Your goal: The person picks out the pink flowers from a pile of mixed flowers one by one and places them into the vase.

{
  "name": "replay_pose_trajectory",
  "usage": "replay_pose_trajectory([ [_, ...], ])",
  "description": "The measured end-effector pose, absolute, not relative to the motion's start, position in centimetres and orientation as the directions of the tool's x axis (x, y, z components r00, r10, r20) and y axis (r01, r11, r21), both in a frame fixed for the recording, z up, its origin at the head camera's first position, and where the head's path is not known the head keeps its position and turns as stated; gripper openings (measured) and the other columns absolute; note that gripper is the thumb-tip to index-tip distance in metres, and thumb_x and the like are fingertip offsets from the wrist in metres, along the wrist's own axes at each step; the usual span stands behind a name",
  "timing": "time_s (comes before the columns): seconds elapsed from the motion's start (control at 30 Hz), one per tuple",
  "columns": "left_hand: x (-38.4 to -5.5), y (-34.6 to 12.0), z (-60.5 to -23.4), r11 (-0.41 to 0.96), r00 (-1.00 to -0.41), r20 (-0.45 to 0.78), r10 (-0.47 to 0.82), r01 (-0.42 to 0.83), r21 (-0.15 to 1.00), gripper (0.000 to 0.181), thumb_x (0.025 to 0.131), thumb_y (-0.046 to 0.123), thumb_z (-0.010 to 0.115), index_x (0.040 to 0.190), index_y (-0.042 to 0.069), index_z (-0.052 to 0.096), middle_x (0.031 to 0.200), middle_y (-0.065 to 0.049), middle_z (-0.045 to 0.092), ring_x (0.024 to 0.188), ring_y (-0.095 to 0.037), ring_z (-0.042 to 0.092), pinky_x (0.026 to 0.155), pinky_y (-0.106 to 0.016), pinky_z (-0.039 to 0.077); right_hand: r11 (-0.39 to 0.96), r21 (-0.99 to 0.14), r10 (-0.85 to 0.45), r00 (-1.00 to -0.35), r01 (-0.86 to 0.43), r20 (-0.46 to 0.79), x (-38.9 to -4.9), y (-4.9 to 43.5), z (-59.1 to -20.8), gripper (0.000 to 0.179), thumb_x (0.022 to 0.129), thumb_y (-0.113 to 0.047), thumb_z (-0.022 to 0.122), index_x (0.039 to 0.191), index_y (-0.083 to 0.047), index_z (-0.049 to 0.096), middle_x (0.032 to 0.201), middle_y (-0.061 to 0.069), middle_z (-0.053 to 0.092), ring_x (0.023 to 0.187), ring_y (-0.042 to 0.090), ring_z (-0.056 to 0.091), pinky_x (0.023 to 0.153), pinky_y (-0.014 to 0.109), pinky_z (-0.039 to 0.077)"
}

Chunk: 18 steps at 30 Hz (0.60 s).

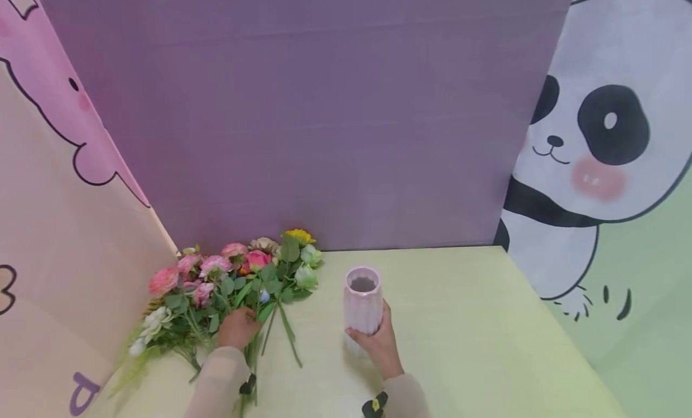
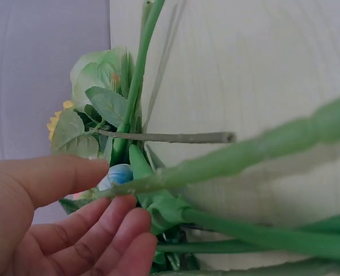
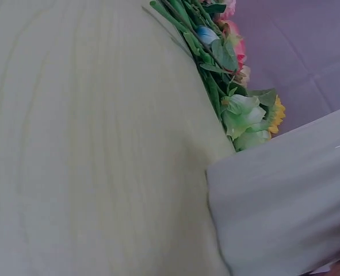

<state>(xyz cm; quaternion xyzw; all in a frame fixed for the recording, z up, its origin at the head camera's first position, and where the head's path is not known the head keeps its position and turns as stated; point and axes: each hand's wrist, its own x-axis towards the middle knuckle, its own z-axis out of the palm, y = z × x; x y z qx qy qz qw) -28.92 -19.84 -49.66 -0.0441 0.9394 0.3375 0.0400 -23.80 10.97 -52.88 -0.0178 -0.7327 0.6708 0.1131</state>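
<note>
A ribbed, pale pink vase (image 1: pixel 362 313) is upright near the middle of the table, its round mouth facing up. My right hand (image 1: pixel 382 343) grips its lower right side, thumb across the front. In the right wrist view, the vase (image 3: pixel 279 201) fills the lower right and hides nearly all of that hand. To the left, my left hand (image 1: pixel 238 329) reaches into a pile of artificial flowers (image 1: pixel 216 266). Its thumb and index finger pinch a green flower stem (image 2: pixel 227 158). Just behind the fingertips show a blue-and-white bud (image 2: pixel 119 175) and other stems.
Pink, white, green and yellow blooms lie against the back left of the pale table (image 1: pixel 459 322), stems pointing toward me. A purple panel (image 1: pixel 335 118) rises along the back edge. Side walls carry cartoon drawings, including a panda (image 1: pixel 611 118) on the right.
</note>
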Motion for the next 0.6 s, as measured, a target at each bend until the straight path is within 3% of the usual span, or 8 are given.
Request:
replay_pose_trajectory([
  [0.37, -28.6, -20.1, -50.5, 0.714, -0.990, -0.100, -0.096, -0.139, 0.686, 0.025, 0.085, 0.013, 0.063, 0.098, -0.009, 0.065, 0.085, -0.017, 0.066, 0.068, -0.025, 0.060, 0.061, -0.041, 0.052, 0.154, -0.981, 0.199, -0.969, -0.116, 0.145, -23.4, 10.7, -52.9, 0.094, 0.070, -0.019, 0.082, 0.143, -0.011, 0.025, 0.125, 0.017, 0.051, 0.109, 0.033, 0.051, 0.094, 0.053, 0.043],
  [0.5, -28.4, -20.3, -51.1, 0.585, -0.984, -0.152, -0.094, -0.178, 0.792, 0.026, 0.086, 0.008, 0.061, 0.102, -0.012, 0.063, 0.080, -0.015, 0.066, 0.063, -0.019, 0.060, 0.059, -0.036, 0.055, 0.159, -0.980, 0.187, -0.970, -0.123, 0.152, -23.2, 10.6, -52.9, 0.093, 0.072, -0.018, 0.081, 0.144, -0.010, 0.022, 0.127, 0.019, 0.048, 0.110, 0.034, 0.050, 0.095, 0.055, 0.042],
  [0.6, -28.1, -20.6, -51.1, 0.455, -0.975, -0.206, -0.079, -0.220, 0.863, 0.030, 0.087, 0.004, 0.059, 0.110, -0.016, 0.058, 0.087, -0.018, 0.065, 0.069, -0.018, 0.061, 0.063, -0.035, 0.057, 0.122, -0.982, 0.170, -0.972, -0.142, 0.162, -23.1, 10.4, -53.1, 0.092, 0.074, -0.015, 0.079, 0.144, -0.009, 0.021, 0.127, 0.019, 0.047, 0.111, 0.035, 0.049, 0.095, 0.055, 0.042],
])
